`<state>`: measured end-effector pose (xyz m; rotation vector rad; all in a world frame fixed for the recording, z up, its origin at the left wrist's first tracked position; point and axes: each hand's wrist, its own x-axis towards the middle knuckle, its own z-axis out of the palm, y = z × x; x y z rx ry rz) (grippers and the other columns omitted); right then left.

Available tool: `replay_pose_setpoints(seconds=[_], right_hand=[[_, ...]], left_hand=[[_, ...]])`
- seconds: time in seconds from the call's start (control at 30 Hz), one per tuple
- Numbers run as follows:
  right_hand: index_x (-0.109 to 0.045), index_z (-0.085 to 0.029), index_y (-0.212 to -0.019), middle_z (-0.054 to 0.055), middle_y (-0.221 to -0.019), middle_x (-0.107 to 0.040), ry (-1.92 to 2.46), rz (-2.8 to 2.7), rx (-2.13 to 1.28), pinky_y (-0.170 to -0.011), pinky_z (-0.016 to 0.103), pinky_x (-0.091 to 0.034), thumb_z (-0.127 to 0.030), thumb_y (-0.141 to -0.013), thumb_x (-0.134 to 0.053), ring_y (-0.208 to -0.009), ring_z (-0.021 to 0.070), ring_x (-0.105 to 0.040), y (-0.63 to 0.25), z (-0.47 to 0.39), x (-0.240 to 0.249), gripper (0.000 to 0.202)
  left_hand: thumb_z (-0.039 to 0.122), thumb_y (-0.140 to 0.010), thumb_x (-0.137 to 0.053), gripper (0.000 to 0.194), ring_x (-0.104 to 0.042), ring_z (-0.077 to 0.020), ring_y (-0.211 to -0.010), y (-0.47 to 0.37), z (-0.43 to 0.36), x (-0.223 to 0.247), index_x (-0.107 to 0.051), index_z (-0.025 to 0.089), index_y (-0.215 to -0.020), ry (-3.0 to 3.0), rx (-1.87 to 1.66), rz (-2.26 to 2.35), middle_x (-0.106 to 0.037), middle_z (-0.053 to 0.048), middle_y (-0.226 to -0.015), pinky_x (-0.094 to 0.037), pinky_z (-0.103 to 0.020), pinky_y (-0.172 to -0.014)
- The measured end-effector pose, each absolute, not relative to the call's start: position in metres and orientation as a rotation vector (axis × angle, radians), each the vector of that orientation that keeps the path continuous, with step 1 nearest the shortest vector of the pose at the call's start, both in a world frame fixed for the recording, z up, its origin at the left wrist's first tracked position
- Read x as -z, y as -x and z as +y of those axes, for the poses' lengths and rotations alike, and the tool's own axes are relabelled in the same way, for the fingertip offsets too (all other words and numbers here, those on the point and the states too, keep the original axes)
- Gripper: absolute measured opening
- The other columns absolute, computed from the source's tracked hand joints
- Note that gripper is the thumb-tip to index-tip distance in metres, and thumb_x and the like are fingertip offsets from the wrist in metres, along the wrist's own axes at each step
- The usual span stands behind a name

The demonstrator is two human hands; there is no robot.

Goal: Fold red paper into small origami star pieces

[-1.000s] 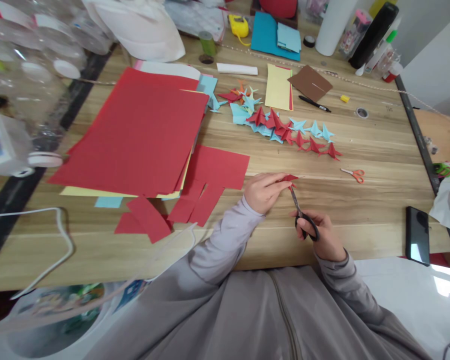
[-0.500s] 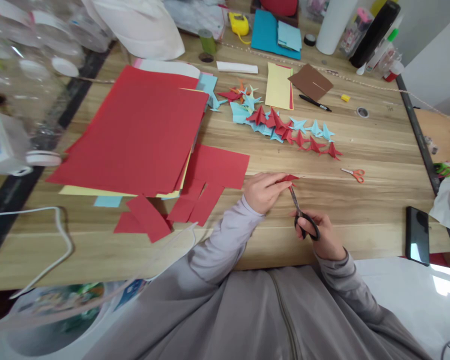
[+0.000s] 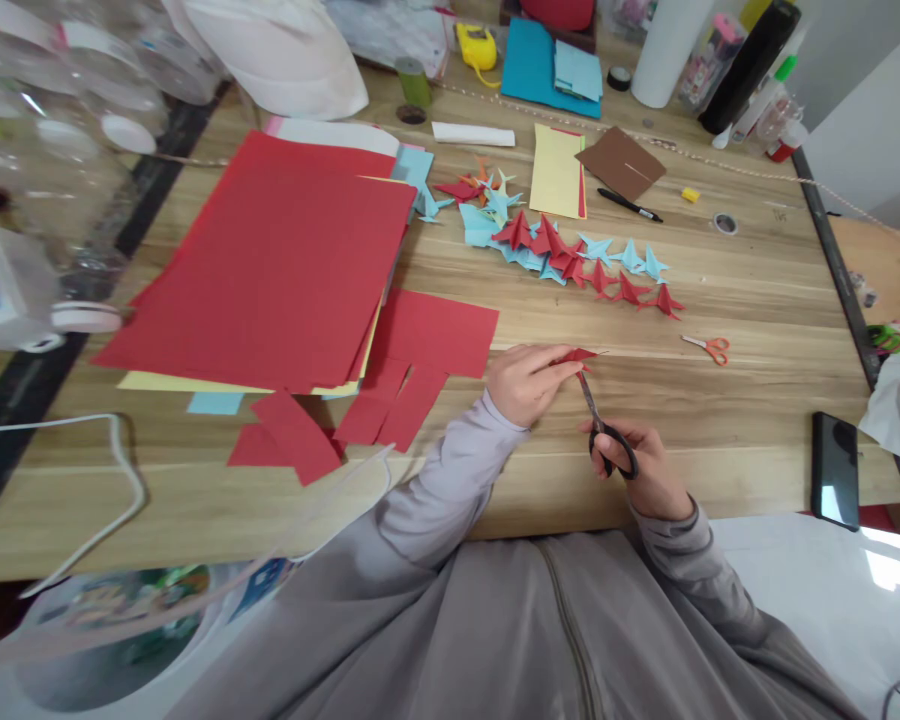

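Observation:
My left hand [image 3: 529, 384] pinches a small folded piece of red paper [image 3: 585, 355], mostly covered by the fingers. With my right hand [image 3: 641, 465] I hold black-handled scissors [image 3: 595, 415] by their loops. The blades point up and away from me, and their tips reach the underside of the red paper. Whether the blades are apart or together there I cannot tell. Beyond my hands lie folded red paper cranes [image 3: 549, 238] and light blue paper cranes [image 3: 631, 257] in rows. Cut red paper pieces [image 3: 412, 405] lie left of my left hand.
A stack of large red sheets [image 3: 270, 260] covers the left of the table. Small orange scissors [image 3: 715, 349] lie to the right, and a phone [image 3: 835, 470] sits by the front edge. Yellow paper [image 3: 556, 175], brown paper [image 3: 621, 165] and a black pen [image 3: 630, 205] are farther back.

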<state>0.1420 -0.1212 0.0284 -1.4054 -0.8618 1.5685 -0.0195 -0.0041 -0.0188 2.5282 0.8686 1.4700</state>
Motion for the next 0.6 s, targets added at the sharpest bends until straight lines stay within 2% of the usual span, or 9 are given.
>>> replay_pose_setpoints(seconds=[0.6], right_hand=[[-0.071,-0.016,-0.084,-0.003,-0.050,-0.055,1.377,-0.841,-1.585,-0.045,0.023,-0.039,-0.046,-0.071,-0.072,-0.044,0.0088,-0.046,-0.1440,-0.1214,-0.0269,0.033]], left_hand=[[0.017,-0.089,-0.050,0.025,-0.069,-0.0142,-0.082,0.0198,-0.0042,0.0152,-0.074,0.022,-0.091,-2.509,-1.482,0.840,-0.075,-0.007,-0.098,-0.053,-0.026,-0.071]])
